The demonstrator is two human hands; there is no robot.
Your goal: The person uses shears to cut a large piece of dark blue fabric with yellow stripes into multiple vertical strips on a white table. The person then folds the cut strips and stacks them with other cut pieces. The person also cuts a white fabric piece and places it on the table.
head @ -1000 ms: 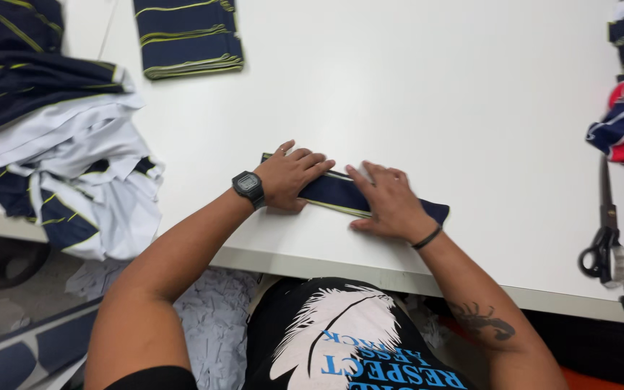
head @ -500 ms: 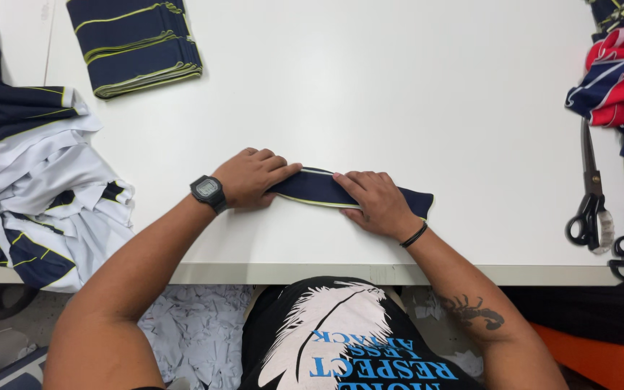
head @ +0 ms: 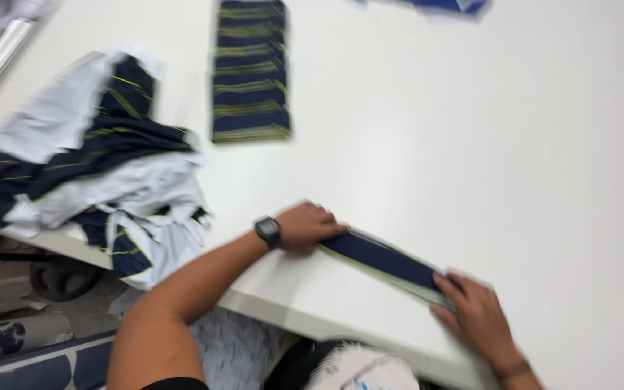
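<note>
A narrow navy fabric strip (head: pixel 384 261) with a yellow-green edge lies flat near the front edge of the white table (head: pixel 435 144). My left hand (head: pixel 308 227), with a black watch on the wrist, presses down on the strip's left end with curled fingers. My right hand (head: pixel 474 310) rests on the strip's right end, fingers spread over it. The view is blurred by motion.
A neat stack of navy strips with yellow-green stripes (head: pixel 248 72) lies at the back of the table. A loose heap of white and navy cloth (head: pixel 88 159) hangs over the table's left edge. Blue fabric (head: pixel 442 6) shows at the far edge.
The view has swung to the left and tilted. My hands have slid apart along the strip, toward its two ends. The scissors and red fabric at the right have gone out of view.
</note>
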